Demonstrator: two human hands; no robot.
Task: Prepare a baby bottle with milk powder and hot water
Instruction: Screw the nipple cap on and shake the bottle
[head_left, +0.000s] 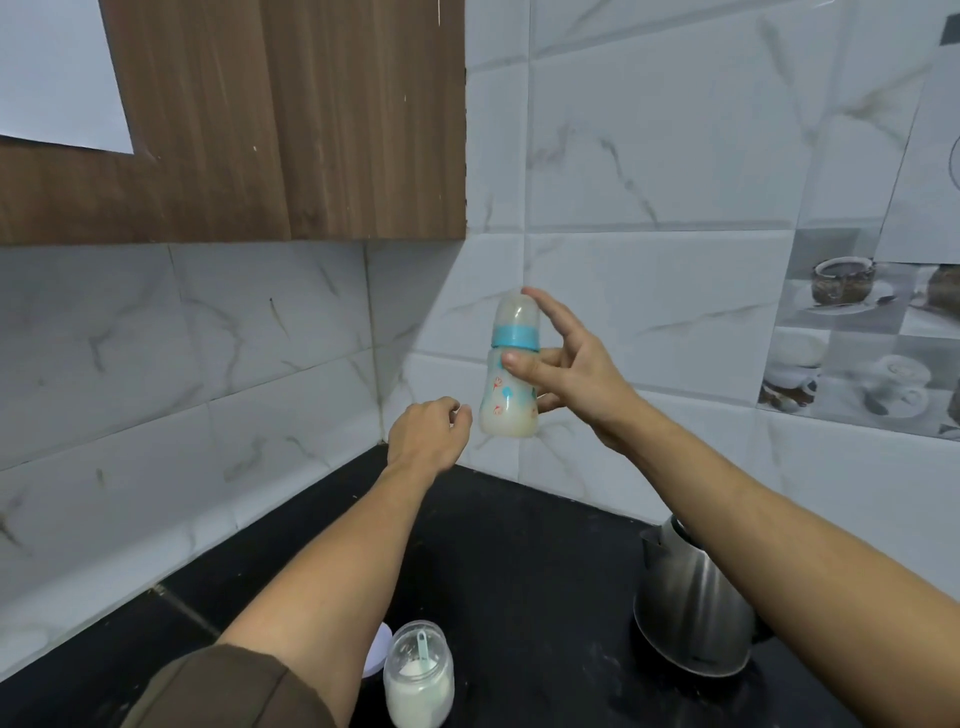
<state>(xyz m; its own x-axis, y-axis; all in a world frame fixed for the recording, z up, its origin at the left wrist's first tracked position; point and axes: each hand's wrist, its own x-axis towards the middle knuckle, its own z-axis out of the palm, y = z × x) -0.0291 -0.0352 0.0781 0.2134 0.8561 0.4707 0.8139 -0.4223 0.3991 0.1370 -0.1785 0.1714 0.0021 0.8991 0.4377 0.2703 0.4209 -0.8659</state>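
A baby bottle with a blue collar and a clear cap is held upright in the air in front of the tiled wall, with milky liquid in its lower part. My right hand grips its body with thumb and fingers, and the index finger rests on the cap. My left hand hovers just left of the bottle's base, fingers curled loosely, holding nothing. A glass jar of milk powder stands open on the black counter with a light blue scoop inside.
A steel kettle stands on the black counter at the right. A white lid lies behind the jar, partly hidden by my left arm. A wooden wall cabinet hangs above at the left.
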